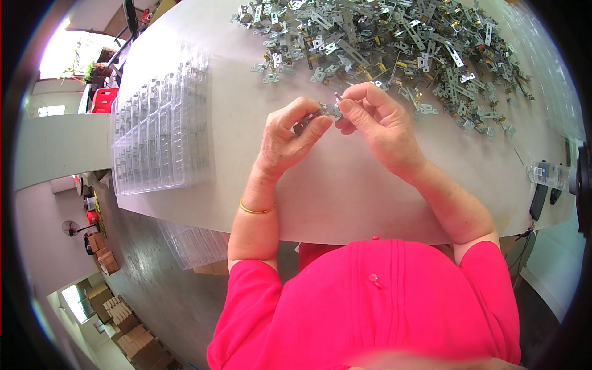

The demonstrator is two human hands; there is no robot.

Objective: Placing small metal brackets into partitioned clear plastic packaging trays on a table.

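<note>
Both hands meet over the table [345,197], left hand [287,139] and right hand [376,117] pinching a small metal latch part [327,111], apparently mid-assembly, with the parts heap [394,43] at one o'clock and clear trays [157,129] at nine

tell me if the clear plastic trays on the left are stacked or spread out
Stacked. The clear plastic trays sit in one pile at the table's left side, their edges layered one over another. How many, cannot tell.
</note>
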